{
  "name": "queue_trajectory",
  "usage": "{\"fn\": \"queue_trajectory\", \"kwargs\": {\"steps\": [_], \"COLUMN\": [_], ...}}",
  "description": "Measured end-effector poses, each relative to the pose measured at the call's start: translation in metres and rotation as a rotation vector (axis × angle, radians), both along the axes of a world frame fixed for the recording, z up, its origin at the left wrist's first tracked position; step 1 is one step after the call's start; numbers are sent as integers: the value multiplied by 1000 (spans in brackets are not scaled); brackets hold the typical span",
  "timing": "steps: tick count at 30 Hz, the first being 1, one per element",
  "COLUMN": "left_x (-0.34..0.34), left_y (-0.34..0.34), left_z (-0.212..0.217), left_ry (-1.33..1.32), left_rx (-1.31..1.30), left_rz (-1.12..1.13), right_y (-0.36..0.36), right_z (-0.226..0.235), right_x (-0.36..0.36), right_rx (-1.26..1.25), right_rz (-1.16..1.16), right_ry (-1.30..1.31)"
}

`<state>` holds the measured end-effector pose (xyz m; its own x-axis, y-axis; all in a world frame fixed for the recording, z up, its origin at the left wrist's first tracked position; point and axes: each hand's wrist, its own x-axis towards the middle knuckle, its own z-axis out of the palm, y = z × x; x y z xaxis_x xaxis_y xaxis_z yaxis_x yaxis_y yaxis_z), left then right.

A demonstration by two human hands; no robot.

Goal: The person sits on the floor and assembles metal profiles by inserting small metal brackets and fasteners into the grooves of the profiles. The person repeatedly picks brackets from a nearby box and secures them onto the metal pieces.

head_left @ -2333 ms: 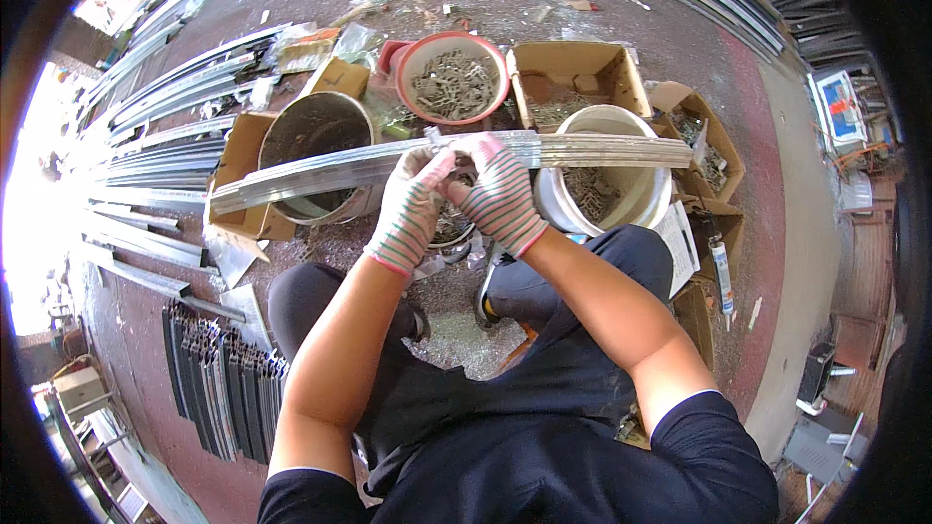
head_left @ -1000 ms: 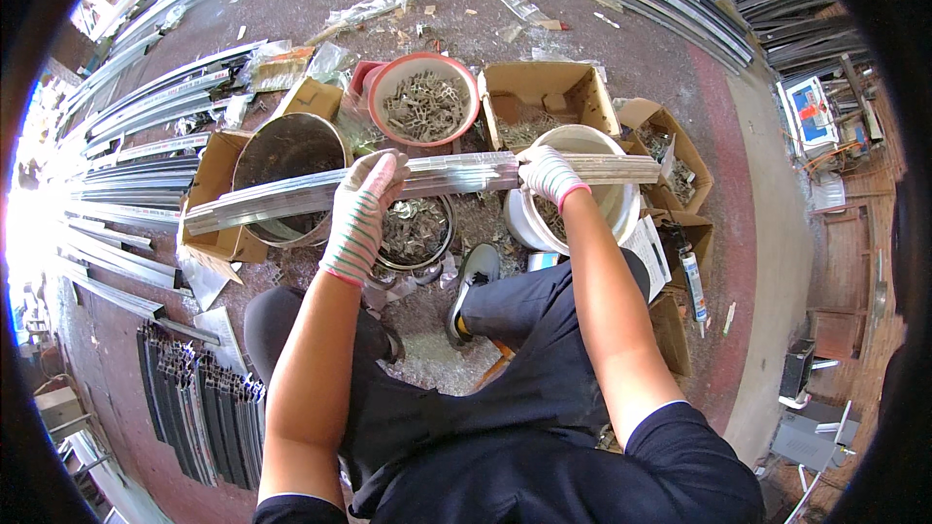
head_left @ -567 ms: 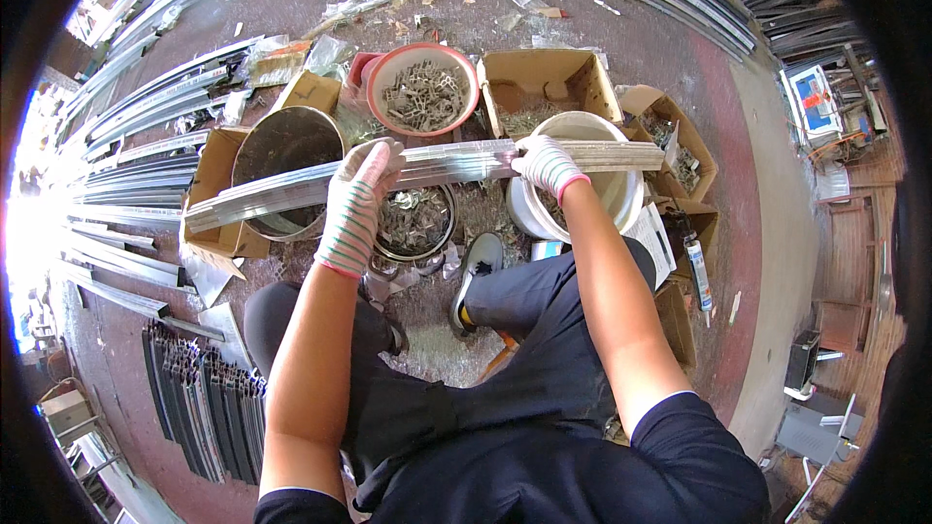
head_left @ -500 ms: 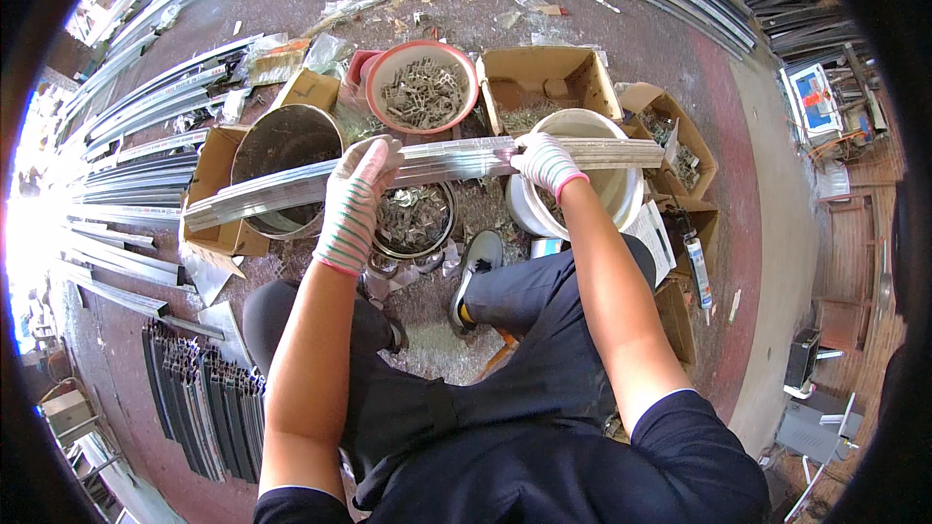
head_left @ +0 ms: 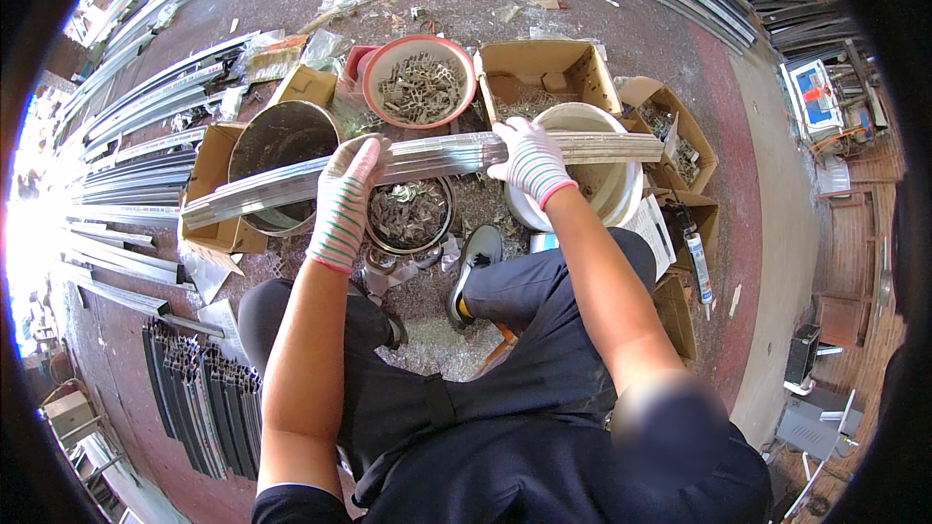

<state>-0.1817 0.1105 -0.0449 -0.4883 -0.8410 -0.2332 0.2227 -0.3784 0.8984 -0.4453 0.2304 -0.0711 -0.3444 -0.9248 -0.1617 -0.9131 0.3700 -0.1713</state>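
Observation:
Across the space in front of me lies a bundle of long, thin silvery metal profiles, tilted slightly with its left end lower. My left hand, in a white glove with green stripes, is closed around its middle-left part, thumb on top. My right hand, in a matching glove, grips the bundle right of the middle, its fingers over the far edge and thumb on the near side. Below the profiles, partly covered by them, are a dark round bucket, a pan of small metal clips and a white bucket.
A red-rimmed basin of small metal pieces stands beyond the bundle, beside an open cardboard box. At the right are a smaller box of parts and a sealant tube. Stacked dark profiles lie at the lower left.
My right hand has slid a little left along the bundle and turned, with its fingers spread farther over it. My left hand and the bundle have barely moved.

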Motion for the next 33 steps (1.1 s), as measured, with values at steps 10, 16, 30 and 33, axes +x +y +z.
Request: {"fn": "queue_trajectory", "kwargs": {"steps": [10, 16, 30, 33], "left_x": [3, 9, 11, 11], "left_y": [-7, -8, -8, -8], "left_z": [-9, -9, -11, -11], "left_ry": [-11, -84, -89, -102], "left_rx": [-31, -79, -108, -108], "left_rz": [17, 5, 3, 3], "right_y": [3, 4, 3, 2], "right_z": [-34, -39, -40, -43], "right_x": [6, 5, 1, 2], "right_rx": [-190, -275, -351, -384], "right_rz": [105, 129, 34, 45], "right_ry": [27, 21, 0, 31]}}
